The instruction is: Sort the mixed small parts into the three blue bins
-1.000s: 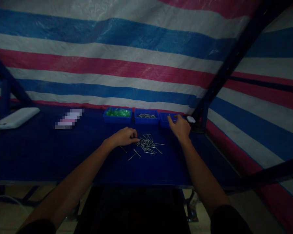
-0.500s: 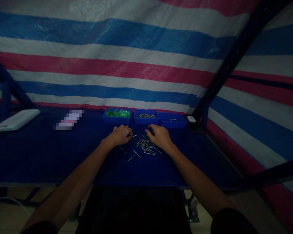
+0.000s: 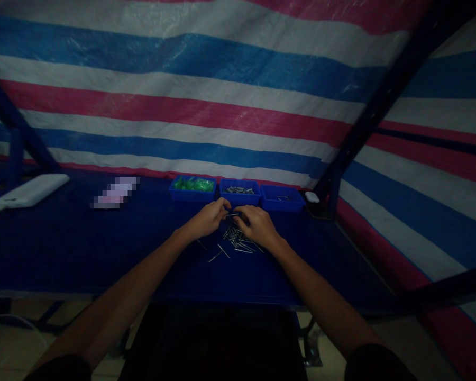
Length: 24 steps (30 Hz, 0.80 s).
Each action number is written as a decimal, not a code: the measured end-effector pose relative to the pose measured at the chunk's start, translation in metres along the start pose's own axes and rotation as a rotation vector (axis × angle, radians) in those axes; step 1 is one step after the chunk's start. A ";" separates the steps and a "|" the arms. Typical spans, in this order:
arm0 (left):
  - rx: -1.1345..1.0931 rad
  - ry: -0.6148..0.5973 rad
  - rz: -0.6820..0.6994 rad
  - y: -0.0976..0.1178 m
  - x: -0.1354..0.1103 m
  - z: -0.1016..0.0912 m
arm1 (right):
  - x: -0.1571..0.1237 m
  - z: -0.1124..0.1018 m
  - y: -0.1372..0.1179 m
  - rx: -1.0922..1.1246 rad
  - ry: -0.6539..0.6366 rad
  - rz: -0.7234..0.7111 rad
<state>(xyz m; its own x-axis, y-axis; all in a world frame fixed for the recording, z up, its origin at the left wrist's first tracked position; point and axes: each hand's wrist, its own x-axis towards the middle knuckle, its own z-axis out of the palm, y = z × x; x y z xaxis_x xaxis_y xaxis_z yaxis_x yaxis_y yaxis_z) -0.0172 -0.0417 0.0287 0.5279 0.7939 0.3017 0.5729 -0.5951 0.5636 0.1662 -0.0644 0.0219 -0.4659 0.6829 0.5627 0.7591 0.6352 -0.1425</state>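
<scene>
My left hand (image 3: pixel 211 218) is closed in a pinch on a thin metal blind rivet (image 3: pixel 232 215) above the table. The rivet's other end meets the fingertips of my right hand (image 3: pixel 257 225), whose thumb and forefinger are curled around that end. Just below the hands lies a loose pile of similar blind rivets (image 3: pixel 238 239), partly covered by my right hand. A few stray rivets (image 3: pixel 219 253) rest nearer to me, left of the pile.
Behind the hands stand three blue bins: one with green plastic pieces (image 3: pixel 193 184), one with short grey metal parts (image 3: pixel 240 190), one with a few thin pieces (image 3: pixel 283 198). A white device (image 3: pixel 31 190) lies left; a small white case (image 3: pixel 311 197) sits right.
My left hand has moved right and slightly up with the rivet, bringing it to my right hand's fingertips. My right hand has shifted slightly left. The pile looks the same.
</scene>
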 end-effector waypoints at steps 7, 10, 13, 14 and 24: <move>-0.103 -0.061 -0.017 0.000 -0.001 -0.011 | 0.006 -0.008 0.007 -0.055 0.055 -0.013; -0.111 -0.161 -0.049 -0.011 -0.010 -0.032 | 0.009 -0.026 0.037 -0.167 0.232 0.265; 0.010 -0.340 -0.037 -0.020 -0.031 -0.052 | 0.001 -0.043 0.074 -0.298 0.296 0.672; 0.067 -0.398 -0.019 -0.023 -0.039 -0.056 | -0.003 -0.046 0.084 -0.309 0.274 0.745; 0.149 -0.156 -0.018 -0.033 -0.040 -0.031 | -0.002 -0.010 0.030 0.065 0.127 0.322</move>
<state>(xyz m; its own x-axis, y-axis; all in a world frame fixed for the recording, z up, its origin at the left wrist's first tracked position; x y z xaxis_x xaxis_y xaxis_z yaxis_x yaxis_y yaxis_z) -0.0766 -0.0503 0.0213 0.6007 0.7826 0.1632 0.6634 -0.6019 0.4445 0.1942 -0.0504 0.0252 -0.1438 0.8041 0.5769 0.8256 0.4189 -0.3782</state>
